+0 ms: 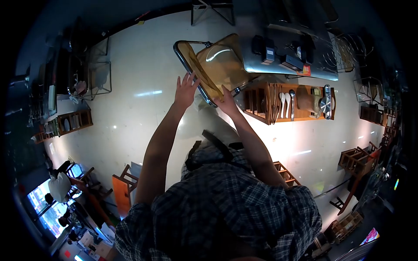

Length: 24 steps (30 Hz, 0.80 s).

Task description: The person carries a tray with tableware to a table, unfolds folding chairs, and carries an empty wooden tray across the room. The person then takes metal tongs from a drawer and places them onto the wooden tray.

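A transparent amber chair (220, 65) with a chrome frame stands in front of me, its backrest turned toward my body. My right hand (226, 103) grips the near right end of that backrest, thumb on top and the other fingers mostly hidden. At the backrest's left side is my left hand (186, 92), its fingers spread. The fingertips lie close to the chrome rim, and whether they touch it I cannot tell.
A dark table (278, 56) with small boxes adjoins the chair's right side. Nearer me is a wooden cabinet (300, 111) bearing white spoons (285, 104) and a round metal item (325, 104). Wooden stools (359, 161) stand at right, and an orange-brown board (120, 195) at lower left.
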Tool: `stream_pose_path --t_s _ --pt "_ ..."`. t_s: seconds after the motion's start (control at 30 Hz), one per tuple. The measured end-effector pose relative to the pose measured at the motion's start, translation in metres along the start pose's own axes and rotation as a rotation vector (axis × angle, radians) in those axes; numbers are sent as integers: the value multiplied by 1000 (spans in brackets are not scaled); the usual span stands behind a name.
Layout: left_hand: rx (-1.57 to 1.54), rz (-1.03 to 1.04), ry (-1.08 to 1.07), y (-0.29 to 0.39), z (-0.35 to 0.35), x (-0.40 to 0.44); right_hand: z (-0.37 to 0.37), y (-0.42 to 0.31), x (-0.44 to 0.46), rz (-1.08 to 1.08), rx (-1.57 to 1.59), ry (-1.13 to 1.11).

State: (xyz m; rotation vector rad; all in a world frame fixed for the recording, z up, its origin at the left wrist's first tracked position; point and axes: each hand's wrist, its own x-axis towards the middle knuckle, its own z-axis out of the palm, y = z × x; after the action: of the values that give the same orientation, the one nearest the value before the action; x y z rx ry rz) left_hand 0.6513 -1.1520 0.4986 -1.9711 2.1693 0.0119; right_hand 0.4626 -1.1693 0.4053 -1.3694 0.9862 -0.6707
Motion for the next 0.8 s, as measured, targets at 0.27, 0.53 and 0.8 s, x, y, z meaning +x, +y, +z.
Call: stream_pose_path --t_s 0.27,0.53,0.8 --pt "235 436 -529 -58 17 49 51 26 34 282 245 110" --pt "195 661 -582 -99 59 62 75 19 -12 357 103 -169" --pt "217 859 -699 -95 67 101 100 58 -50 498 -66 33"
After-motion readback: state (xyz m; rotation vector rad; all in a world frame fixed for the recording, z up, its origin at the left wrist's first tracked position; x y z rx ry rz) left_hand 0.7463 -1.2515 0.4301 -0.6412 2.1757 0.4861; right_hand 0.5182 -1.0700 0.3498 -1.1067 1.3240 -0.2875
